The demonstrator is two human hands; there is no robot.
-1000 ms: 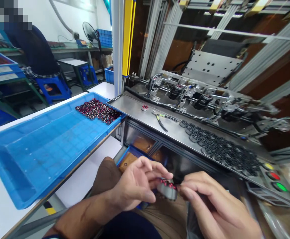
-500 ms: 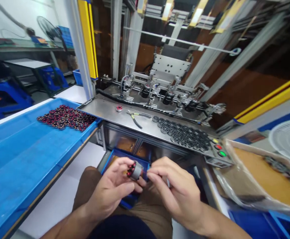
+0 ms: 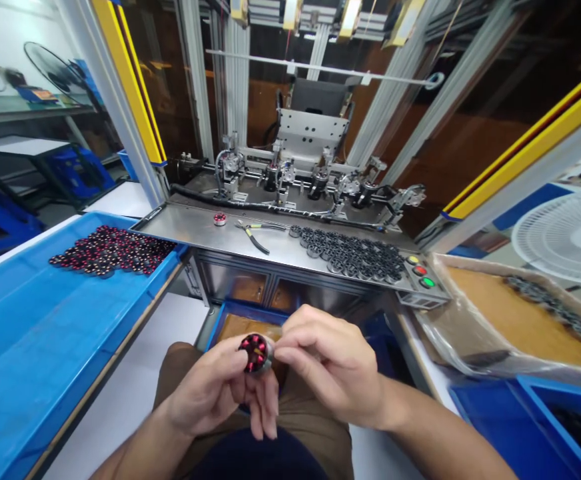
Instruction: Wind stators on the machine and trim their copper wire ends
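Observation:
Low in the middle of the view, over my lap, my left hand (image 3: 218,390) holds a small round motor stator (image 3: 254,352) with red windings, its face turned towards me. My right hand (image 3: 328,363) pinches the stator's right edge with thumb and forefinger. A heap of the same red-wound stators (image 3: 110,250) lies at the far end of a big blue tray (image 3: 35,340) on my left. Several black ring parts (image 3: 353,252) lie spread on the steel machine shelf (image 3: 195,230) ahead.
On the shelf lie one lone stator (image 3: 219,219) and a pair of pliers (image 3: 255,233), with yellow, red and green buttons (image 3: 419,271) at its right end. A lined box (image 3: 515,320) holding black parts stands to the right. Blue bins (image 3: 540,427) sit at lower right.
My view has swung to the right, so the machine is now centred. The stator has turned in my hands from side-on to face-on, and both hands still hold it.

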